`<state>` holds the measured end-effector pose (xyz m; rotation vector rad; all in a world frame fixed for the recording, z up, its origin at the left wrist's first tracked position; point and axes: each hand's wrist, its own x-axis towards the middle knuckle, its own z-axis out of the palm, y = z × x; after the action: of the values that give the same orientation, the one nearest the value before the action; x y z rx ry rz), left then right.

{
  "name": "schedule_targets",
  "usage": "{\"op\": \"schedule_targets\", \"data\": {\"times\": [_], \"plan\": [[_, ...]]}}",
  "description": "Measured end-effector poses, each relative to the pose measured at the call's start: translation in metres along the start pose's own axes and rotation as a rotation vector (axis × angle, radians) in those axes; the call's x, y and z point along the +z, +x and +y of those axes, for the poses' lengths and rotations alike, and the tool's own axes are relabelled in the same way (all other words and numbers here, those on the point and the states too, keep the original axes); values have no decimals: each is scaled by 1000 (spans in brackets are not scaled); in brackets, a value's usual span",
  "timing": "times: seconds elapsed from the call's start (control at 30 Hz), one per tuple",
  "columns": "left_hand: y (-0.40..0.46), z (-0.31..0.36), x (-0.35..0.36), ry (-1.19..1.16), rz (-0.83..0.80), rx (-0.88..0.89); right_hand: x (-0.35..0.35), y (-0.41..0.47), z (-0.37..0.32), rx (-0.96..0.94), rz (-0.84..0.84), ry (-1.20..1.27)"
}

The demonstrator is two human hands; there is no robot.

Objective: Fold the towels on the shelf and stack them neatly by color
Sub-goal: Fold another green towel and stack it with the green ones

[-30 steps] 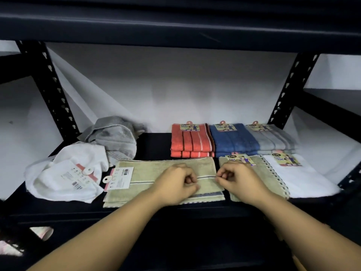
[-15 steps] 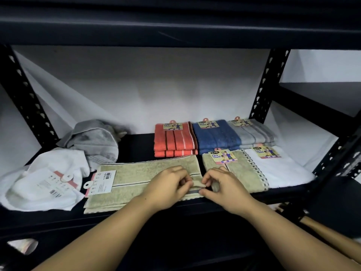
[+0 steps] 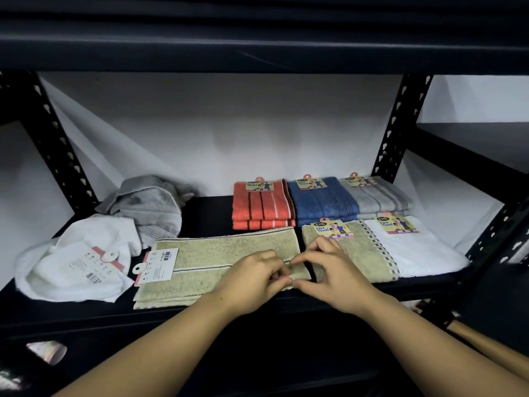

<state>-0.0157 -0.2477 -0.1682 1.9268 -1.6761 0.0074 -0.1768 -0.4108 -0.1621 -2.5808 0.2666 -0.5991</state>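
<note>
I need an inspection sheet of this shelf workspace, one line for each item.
Surface: dark shelf board, towels on it.
Job's things: half-folded beige towel in front; folded beige towel, white, orange, blue, grey towels at right; crumpled white towel and grey towel at left.
Clutter: nothing seen.
Hands: left hand and right hand pinch the half-folded towel's right edge.
Cables: nothing seen.
Surroundings: black rack uprights, white backdrop.

head cam | one wide-angle view | faces forward, slightly down into shelf (image 3: 372, 285) bay | close, arms entering from lower frame
</note>
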Motion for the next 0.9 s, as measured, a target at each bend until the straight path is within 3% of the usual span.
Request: {"op": "schedule_targets", "data": {"times": [0.17, 0.5, 0.63, 0.9], "plan": [[-7, -8, -15, -36, -66, -3, 1, 6, -2, -47, -134, -20], [-47, -33, -45, 52, -41, -106, 1, 16, -18, -57, -137, -239], [-46, -28, -40, -60, -11, -189, 19, 28, -37, -117, -154, -79], [-53, -22, -39, -93, 129, -173, 29, 32, -41, -90, -133, 30]]}}
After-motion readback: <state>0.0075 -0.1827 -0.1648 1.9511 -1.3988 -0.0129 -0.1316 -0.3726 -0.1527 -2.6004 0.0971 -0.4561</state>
